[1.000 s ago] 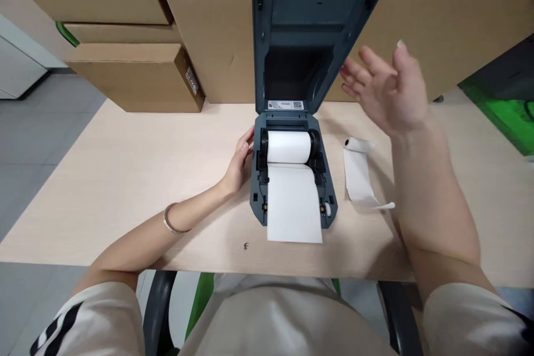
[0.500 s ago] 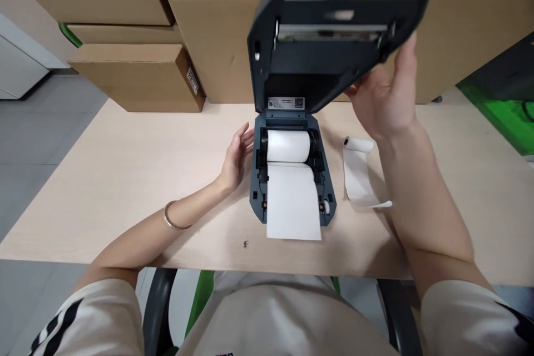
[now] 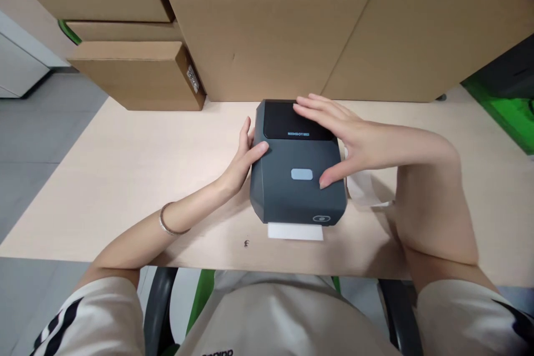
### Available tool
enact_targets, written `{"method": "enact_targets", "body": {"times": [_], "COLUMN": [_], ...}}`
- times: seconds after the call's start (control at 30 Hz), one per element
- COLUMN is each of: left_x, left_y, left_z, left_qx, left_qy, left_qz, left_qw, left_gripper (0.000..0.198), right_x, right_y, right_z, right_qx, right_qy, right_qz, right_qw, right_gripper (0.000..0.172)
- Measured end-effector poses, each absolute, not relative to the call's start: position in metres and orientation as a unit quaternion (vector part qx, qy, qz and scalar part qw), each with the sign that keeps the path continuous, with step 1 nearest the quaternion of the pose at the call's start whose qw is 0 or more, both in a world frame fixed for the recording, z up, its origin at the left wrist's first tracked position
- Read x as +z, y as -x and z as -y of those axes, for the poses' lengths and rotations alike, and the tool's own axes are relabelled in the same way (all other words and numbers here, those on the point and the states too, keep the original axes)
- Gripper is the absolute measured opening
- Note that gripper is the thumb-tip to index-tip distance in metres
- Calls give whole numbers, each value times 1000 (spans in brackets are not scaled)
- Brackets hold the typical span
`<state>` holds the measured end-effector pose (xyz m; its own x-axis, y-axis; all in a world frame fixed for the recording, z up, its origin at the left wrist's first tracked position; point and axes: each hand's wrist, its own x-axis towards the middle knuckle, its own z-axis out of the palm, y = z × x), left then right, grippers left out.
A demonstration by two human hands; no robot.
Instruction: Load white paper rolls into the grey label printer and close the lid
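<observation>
Right fingers [image 3: 317, 108]: spread wide and laid flat over the glossy black panel [image 3: 283, 122] at the back of the lid; nothing is grasped.
Right thumb [image 3: 329, 179]: stretched apart from the fingers, its tip on the lid just beside the pale oblong button [image 3: 301, 174].
Right hand [image 3: 354, 136]: palm down on the top of the label printer [image 3: 292, 197], reaching in from the right.
Left fingers [image 3: 246, 133]: straight and close together, lying against the printer's left wall.
Left thumb [image 3: 259, 149]: hooked over the upper left edge of the lid.
Left hand [image 3: 240, 164]: a loose brace on the corner, not a closed grasp; a thin bracelet [image 3: 167, 222] circles the wrist.
Label printer: dark grey, lid shut, standing on the table near its front edge, between the two hands.
Paper strip [image 3: 295, 232]: white, projecting from the printer's front slot onto the table.
Loose paper roll [image 3: 362, 186]: white, on the table just right of the printer, largely hidden by the right hand.
Table [image 3: 125, 178]: pale wood grain.
Cardboard boxes [image 3: 267, 39]: stacked along the back of the table, just behind the printer.
Small carton [image 3: 133, 75]: at the left of the stack, bearing a label on its end.
</observation>
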<state>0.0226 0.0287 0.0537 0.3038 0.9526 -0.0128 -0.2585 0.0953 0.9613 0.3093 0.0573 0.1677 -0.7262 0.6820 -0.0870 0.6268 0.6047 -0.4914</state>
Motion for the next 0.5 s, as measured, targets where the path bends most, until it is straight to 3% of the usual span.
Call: {"method": "enact_targets", "body": {"times": [0.1,0.3,0.5], "left_x": [47,42,36], "left_y": [-19,-17,-18], "left_z": [-30,-33,-30], "left_qx": [444,446,446], "left_qy": [-524,-580,-596], "left_qz": [-342,-317,-320], "left_qw": [642,603,586], "left_gripper": [130,111,106], "right_x": [162,154,163], "right_y": [-310,-314,-317], "right_z": [-54,-53,-54], "right_qx": [223,199,214], "right_qy": [357,337,336], "right_qz": [905,917,914], "right_qw": [56,75,79], "right_gripper": [131,123,114]}}
